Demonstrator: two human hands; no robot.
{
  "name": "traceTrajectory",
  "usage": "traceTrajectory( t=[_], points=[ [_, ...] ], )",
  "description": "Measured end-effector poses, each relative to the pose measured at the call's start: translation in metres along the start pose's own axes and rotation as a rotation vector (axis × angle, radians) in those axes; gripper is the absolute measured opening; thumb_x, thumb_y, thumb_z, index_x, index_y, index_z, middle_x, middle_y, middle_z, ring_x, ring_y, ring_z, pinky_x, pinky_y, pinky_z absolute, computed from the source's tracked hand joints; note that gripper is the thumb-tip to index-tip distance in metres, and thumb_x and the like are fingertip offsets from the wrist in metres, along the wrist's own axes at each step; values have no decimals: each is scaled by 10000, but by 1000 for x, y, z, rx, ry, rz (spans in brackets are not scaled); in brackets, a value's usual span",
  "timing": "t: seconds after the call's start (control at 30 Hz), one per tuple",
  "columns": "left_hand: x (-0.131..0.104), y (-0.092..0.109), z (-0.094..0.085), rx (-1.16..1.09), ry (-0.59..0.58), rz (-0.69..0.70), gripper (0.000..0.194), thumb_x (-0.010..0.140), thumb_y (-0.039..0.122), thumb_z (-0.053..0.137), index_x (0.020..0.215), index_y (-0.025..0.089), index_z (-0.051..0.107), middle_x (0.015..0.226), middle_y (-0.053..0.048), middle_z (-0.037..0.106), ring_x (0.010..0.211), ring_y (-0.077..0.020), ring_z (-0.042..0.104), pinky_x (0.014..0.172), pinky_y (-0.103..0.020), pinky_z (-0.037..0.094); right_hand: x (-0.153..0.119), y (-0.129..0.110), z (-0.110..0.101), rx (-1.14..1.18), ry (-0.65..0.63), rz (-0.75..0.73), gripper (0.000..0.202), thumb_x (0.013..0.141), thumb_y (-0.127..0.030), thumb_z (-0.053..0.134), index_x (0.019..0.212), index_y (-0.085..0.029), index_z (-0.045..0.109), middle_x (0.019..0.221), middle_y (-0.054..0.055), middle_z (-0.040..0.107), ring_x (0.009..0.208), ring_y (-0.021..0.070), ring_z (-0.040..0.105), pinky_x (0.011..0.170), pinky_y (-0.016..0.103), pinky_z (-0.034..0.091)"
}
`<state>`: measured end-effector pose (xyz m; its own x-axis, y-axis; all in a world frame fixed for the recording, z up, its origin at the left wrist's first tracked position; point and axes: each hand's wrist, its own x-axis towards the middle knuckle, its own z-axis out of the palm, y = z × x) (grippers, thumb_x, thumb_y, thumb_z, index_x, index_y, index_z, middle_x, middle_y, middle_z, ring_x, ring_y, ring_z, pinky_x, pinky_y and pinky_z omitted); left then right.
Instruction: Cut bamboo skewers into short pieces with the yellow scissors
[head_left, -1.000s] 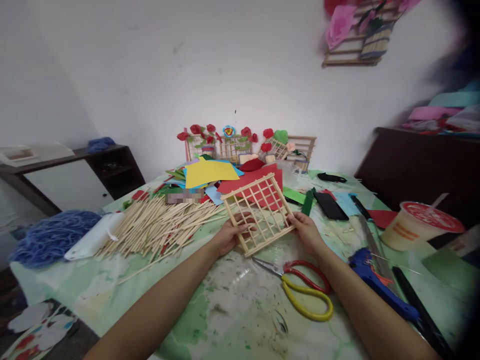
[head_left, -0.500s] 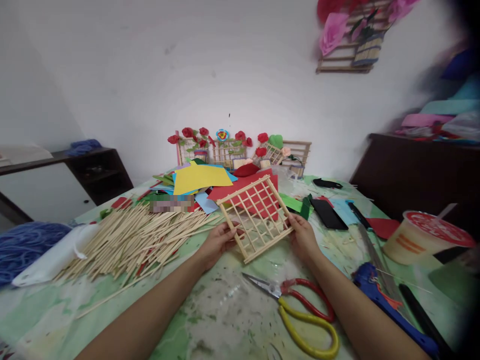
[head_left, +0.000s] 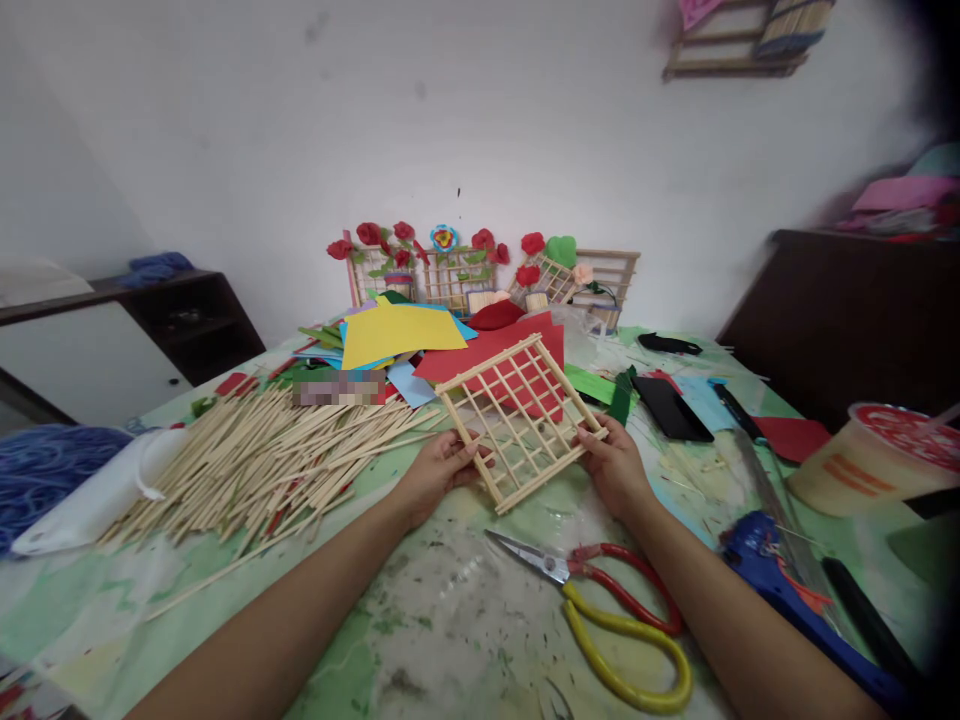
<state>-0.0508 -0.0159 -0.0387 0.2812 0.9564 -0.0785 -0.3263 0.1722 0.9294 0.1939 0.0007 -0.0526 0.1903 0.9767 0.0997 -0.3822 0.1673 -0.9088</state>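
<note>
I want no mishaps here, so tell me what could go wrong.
The scissors lie pointing roughly toward the left hand; lowering that hand might mean a prick. The wooden lattice has thin bars, which could crack if the right hand squeezes its edge too hard.

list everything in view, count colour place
table: one, green-white, middle
frame: one, pale wood, centre
scissors: one, red-yellow handles, front
sticks: many, pale, left
yarn: two piles, blue, left
unclear object: one, white, left
paper: several, multicoloured, behind frame
flowers: several, mostly red, back
other frames: several, tan, back
phone: one, black, right
glue gun: one, blue, right
cup: one, pale, right
tools: several, black, right
cabinets: two, dark, both sides
wall rack: one, brown, top right
hands: two, bare, gripping frame
</note>
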Motion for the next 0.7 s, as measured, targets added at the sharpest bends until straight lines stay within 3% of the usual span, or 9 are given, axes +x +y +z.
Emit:
traceTrajectory(
  t=[0.3, 0.37, 0.53, 0.7],
  points=[
    [-3, 2, 0, -194, -106, -22, 393, 566, 55, 578, 947, 129, 637, 973, -105, 680, 863, -230, 652, 783, -329, 499, -7, -7, 4, 60, -13, 48, 267, 591, -249, 717, 799, -219, 552, 695, -57, 530, 558, 83, 517, 550, 235, 431],
    [-3, 3, 5, -152, -61, -31, 377, 618, 64, 598, 984, 143, 643, 1001, -98, 676, 832, -201, 654, 754, -301, 502, -7, -7, 5, 69, -13, 70, 276, 586, -241, 722, 800, -220, 551, 698, -57, 533, 559, 83, 517, 544, 233, 433],
    [9, -1, 9, -156, 34, -43, 274, 761, 259, 640, 1015, 155, 631, 942, -90, 679, 731, -149, 645, 657, -248, 505, -8, -4, 8, 88, -23, 121, 273, 586, -227, 727, 804, -210, 565, 696, -54, 539, 565, 78, 519, 541, 220, 433],
    [29, -6, 4, -255, -115, -83, 240, 766, 213, 641, 998, 152, 647, 913, -64, 667, 707, -108, 617, 654, -204, 497, -8, -2, 11, 79, -65, 160, 274, 587, -225, 729, 814, -197, 578, 703, -46, 551, 559, 79, 512, 534, 223, 429]
  ],
)
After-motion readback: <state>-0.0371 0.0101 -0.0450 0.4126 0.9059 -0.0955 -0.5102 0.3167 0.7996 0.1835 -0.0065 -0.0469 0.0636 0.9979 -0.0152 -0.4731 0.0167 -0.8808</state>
